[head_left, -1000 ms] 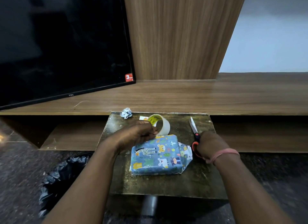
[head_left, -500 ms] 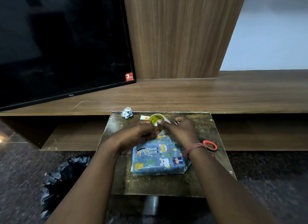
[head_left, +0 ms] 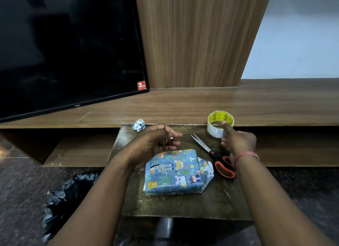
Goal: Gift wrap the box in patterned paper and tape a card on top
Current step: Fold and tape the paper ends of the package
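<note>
Wrapped box (head_left: 174, 174) sits mid table (head_left: 216, 203), right end flap loose; looks light, paper slick & creasable, so hold by flat sides; right hand (head_left: 238, 141) grip pinches tape roll (head_left: 219, 124), left hand (head_left: 156, 143) loosely curled w/ a tiny bit, prob tape

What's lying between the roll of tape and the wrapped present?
In the head view, red-and-black-handled scissors lie between the clear tape roll and the blue animal-patterned wrapped box.
</note>
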